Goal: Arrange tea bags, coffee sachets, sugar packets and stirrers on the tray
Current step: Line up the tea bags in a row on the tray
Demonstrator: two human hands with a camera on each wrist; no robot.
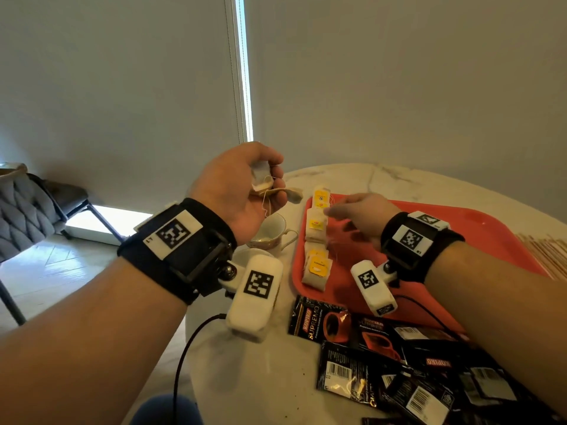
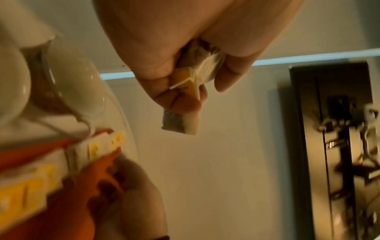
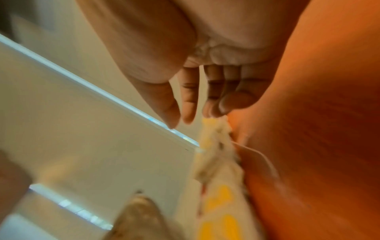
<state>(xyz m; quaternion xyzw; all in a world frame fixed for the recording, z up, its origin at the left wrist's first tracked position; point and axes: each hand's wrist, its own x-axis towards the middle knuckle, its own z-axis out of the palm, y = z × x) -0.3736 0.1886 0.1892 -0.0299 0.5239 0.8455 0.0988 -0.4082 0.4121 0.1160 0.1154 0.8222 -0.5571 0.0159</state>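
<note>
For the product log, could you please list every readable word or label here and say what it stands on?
"KOPIKO SUPREMO": black coffee sachet beside the red tray.
"KOPIKO", upside down: another sachet.
Tea bag tags, barcodes: too small or blurred.

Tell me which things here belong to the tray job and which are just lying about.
Part of the job:
red tray
tea bags lined up on it
tea bags in the left hand
right hand by the row
coffee sachets
wooden stirrers

Lying about:
teacup
grey chair
</note>
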